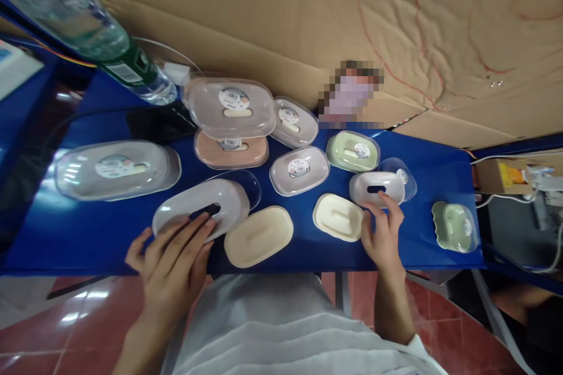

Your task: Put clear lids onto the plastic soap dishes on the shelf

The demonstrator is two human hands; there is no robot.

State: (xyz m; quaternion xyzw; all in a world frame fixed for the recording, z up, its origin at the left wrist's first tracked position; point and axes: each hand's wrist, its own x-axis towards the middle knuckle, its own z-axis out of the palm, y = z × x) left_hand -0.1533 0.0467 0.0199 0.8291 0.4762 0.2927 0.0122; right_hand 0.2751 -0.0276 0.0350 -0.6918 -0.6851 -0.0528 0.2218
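My left hand (173,261) lies with outstretched fingers on a large white oval box (176,211), its fingertips at the dark slot. Beside this box is a large cream oval tray (259,235). My right hand (383,237) has its fingers apart, touching the near side of a small white slotted box (391,187). Its thumb is close to the edge of a small cream tray (338,215); whether they touch I cannot tell. Clear covers lie partly behind both boxes: a large one (254,187) and a small one (410,179).
Lidded, labelled boxes stand around: a long white one (101,170), pink ones (259,120), a pale one (299,171) and green ones (345,158). A water bottle (127,64) tilts at the back left. Cardboard (264,12) backs the blue table (308,255).
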